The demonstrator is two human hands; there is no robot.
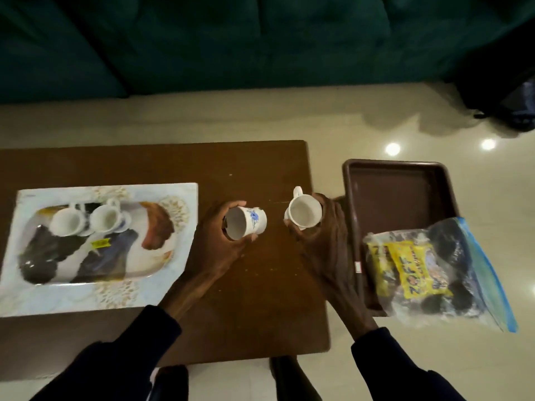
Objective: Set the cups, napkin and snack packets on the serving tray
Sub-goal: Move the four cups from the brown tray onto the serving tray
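Head view: above a brown bench (260, 285), the left grip (215, 244) clasps a tilted flowered cup (246, 222). The right grip (321, 241) clasps a plain cup (304, 212), beside a brown tray (399, 180).

A brown wooden table (254, 285) stands on a pale glossy floor (405, 125) showing two bright light reflections. A dark green sofa (231, 39) runs along the far side. A dark bag (503, 91) sits far right.
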